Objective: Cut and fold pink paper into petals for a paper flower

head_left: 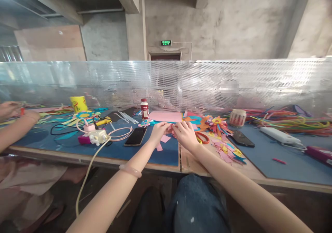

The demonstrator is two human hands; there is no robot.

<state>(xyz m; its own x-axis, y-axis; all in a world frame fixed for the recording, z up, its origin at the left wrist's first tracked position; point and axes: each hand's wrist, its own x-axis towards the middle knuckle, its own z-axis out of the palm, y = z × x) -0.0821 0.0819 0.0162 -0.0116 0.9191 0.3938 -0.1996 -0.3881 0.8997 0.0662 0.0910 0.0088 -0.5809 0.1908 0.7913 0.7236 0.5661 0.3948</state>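
Note:
My left hand and my right hand meet above the front middle of the table, fingertips nearly touching. Both are closed on a small piece of pink paper, mostly hidden by the fingers. Cut pink paper pieces lie beside my left hand. Just right of my right hand are orange-handled scissors, partly covered. Behind the hands lies a pink sheet. A colourful paper flower and a heap of paper petals are to the right.
A black phone, power strip and cables are on the left. A red bottle stands behind. Rightward are a jar, another phone and a white device. Another person's hands work at far left.

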